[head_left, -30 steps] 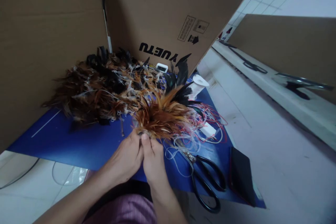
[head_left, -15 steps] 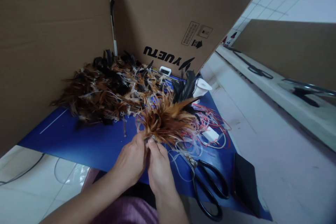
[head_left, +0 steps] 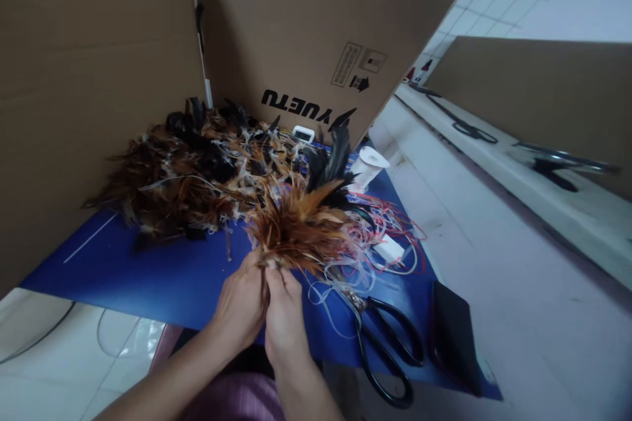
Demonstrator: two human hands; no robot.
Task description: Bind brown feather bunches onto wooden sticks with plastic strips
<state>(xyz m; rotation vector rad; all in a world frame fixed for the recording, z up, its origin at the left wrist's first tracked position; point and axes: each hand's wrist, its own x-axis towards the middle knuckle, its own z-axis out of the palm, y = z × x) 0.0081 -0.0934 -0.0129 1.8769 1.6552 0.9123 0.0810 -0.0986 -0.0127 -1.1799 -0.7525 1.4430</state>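
Note:
Both my hands meet at the base of a brown and orange feather bundle [head_left: 301, 227], close to the table's near edge. My left hand [head_left: 241, 299] is closed round the bundle's bound end. Pressed against it, my right hand [head_left: 286, 309] pinches the same spot with thumb and fingers. The feathers fan out upward and to the right. What the fingertips hold at the base is partly hidden. Behind lies a large heap of brown and black feathers [head_left: 182, 177].
Black-handled scissors [head_left: 390, 342] and a dark phone-like slab [head_left: 454, 339] lie on the blue table [head_left: 162, 276] at right. Tangled pink and clear strings [head_left: 365, 243], a white adapter [head_left: 389, 248] and a white spool [head_left: 369, 168] sit farther back. Cardboard panels [head_left: 296, 33] stand behind.
The view has shifted slightly, so the whole scene sits a little farther left. Both hands keep their hold on the feather bundle, with little other visible change.

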